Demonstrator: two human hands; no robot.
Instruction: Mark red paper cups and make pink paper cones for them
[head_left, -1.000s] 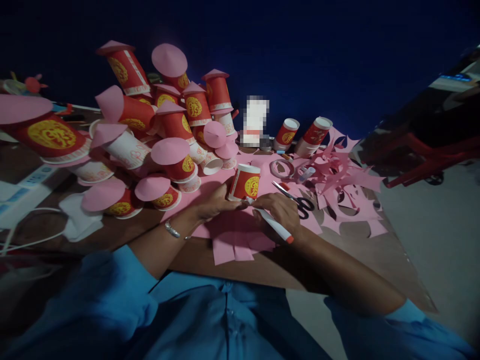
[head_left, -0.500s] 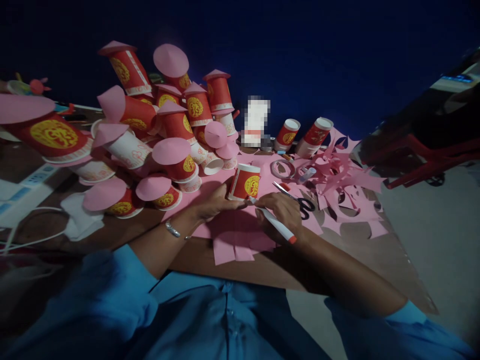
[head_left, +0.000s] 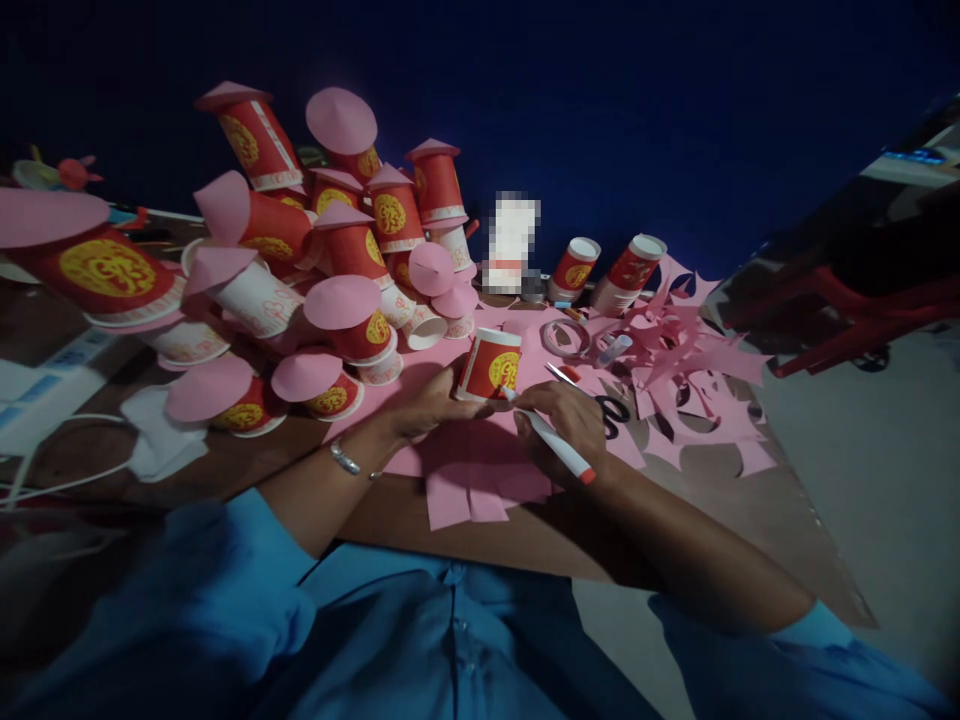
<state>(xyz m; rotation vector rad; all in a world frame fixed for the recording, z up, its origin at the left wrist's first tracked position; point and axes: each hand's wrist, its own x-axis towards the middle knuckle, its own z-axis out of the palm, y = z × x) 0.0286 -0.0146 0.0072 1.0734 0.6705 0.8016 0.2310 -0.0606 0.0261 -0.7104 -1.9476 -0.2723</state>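
Observation:
My left hand (head_left: 433, 408) is closed around the lower part of a red and white paper cup (head_left: 487, 362) with a round yellow emblem, which stands slightly tilted above pink paper sheets (head_left: 480, 490). In my right hand (head_left: 566, 420) is a white marker (head_left: 553, 442) with an orange-red end, gripped like a pen. Its tip meets or nearly meets the cup's lower right side, near the emblem. Behind my right hand lie black-handled scissors (head_left: 613, 415), partly covered by it.
Several paper cups with pink cone tops (head_left: 343, 305) are piled on the left. A roll of tape (head_left: 566, 338), a glue stick (head_left: 615, 349) and pink paper scraps (head_left: 675, 350) lie to the right. Two stacks of cups (head_left: 628, 275) stand behind. A red chair (head_left: 847, 330) is at far right.
The marker tip has moved up slightly from the cup's bottom rim toward the yellow emblem, my right hand shifting with it. My left hand and the cup stay nearly still.

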